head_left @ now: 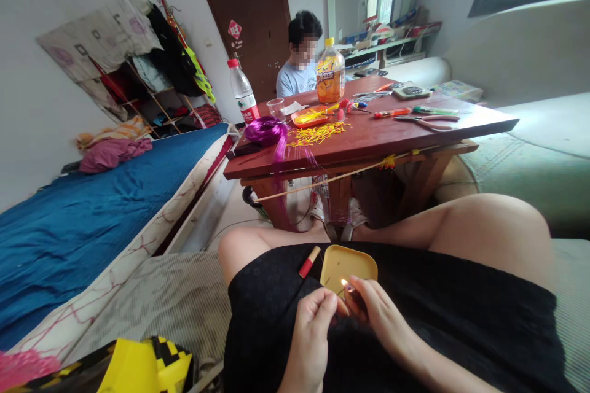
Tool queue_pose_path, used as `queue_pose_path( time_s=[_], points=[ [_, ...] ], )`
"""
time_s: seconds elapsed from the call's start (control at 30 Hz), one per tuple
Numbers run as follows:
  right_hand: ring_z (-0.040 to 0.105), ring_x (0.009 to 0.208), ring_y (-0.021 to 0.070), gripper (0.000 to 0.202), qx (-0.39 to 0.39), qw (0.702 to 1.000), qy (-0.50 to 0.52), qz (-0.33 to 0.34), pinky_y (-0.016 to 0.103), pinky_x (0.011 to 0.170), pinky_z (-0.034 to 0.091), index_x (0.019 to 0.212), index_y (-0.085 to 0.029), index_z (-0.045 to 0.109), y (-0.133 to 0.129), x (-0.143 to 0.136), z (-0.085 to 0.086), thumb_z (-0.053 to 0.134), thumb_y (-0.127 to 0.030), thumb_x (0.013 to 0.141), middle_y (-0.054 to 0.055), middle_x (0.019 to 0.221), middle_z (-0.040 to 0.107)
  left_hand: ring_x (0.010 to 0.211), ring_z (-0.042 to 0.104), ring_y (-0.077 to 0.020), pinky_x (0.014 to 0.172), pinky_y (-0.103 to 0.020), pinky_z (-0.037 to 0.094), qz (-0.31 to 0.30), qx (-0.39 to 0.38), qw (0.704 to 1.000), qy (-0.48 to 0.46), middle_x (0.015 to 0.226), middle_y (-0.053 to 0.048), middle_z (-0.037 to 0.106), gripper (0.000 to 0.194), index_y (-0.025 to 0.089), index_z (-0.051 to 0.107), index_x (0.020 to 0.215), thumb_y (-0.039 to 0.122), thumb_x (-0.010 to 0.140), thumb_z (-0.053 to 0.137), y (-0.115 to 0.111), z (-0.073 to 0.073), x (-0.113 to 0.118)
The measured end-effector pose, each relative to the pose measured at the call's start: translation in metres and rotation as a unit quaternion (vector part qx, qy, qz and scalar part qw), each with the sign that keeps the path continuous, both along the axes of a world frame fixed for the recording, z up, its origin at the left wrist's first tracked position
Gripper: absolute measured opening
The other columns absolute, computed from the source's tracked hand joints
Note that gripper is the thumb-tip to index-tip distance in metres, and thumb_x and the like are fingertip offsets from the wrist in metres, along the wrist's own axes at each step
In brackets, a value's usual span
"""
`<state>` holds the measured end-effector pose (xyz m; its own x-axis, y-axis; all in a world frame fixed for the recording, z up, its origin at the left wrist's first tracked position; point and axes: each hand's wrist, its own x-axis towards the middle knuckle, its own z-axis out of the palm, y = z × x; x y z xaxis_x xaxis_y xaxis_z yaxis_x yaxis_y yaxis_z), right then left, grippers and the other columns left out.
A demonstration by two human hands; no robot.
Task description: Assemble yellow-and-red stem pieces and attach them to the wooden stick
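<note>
Black cloth (461, 301) is covering the person's lap closest to the camera, and, stretching between the parted knees, it is apparently doing duty as a work surface. Above it, the right hand (375, 304) is gripping a lighter (350, 289), fingers curling around its mostly hidden body, and a small flame (344, 282) is burning at its top. The left hand (316, 312) is pressing thumb and fingertips together just beside the flame; whatever it may be pinching is too small to tell, though such a tight hold would suit something slender near heat. A yellow tray (353, 253) is resting on the cloth right beyond the hands, holding a few tiny dark pieces, probably sitting there so that small bits stay contained and within reach. A red-and-tan tube (309, 262) is lying beside its left edge, likewise close by. Farther off, the red-brown table (369, 146) is carrying a purple bundle (267, 130), whose loose strands are trailing over the near edge, and yellow sticks (318, 134), seemingly being stored there to leave the lap uncrowded.
</note>
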<state>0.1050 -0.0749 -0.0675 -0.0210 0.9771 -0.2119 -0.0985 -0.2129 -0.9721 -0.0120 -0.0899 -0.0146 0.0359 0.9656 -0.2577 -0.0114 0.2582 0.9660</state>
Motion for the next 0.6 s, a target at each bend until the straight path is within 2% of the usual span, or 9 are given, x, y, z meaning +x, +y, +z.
queue_pose_path(
  time_s=[0.17,0.4,0.6],
  points=[
    [0.043,0.053,0.0130,0.050,-0.001,1.000,-0.001,-0.004,0.024,0.047,0.035,0.054,-0.019,0.050,-0.0003,0.0001,-0.0016,0.040,-0.062,0.078,-0.001,0.056,0.046,0.066,0.047,-0.0161,0.066,-0.025,0.037,-0.001,-0.002,1.000,-0.002,0.062,-0.002,0.055,0.031,0.017,0.058,0.059,0.042,0.076,0.055,-0.0003,-0.0002,0.0000],
    [0.046,0.055,0.0135,0.050,0.012,1.000,-0.015,-0.003,0.024,0.053,0.038,0.054,-0.019,0.050,0.0004,0.0001,-0.0005,0.038,-0.060,0.079,-0.001,0.057,0.048,0.065,0.046,-0.0153,0.066,-0.024,0.037,0.006,-0.001,1.000,-0.006,0.061,-0.001,0.055,0.029,0.017,0.058,0.059,0.040,0.076,0.055,-0.0010,0.0012,0.0008],
    [0.049,0.058,0.0152,0.054,0.034,0.997,-0.069,0.002,0.025,0.054,0.041,0.058,-0.019,0.051,-0.0028,-0.0029,-0.0046,0.029,-0.063,0.081,0.002,0.060,0.050,0.065,0.048,-0.0157,0.065,-0.024,0.038,0.003,-0.005,1.000,-0.009,0.061,-0.001,0.055,0.030,0.017,0.058,0.058,0.042,0.075,0.056,-0.0004,-0.0001,0.0007]
  ],
)
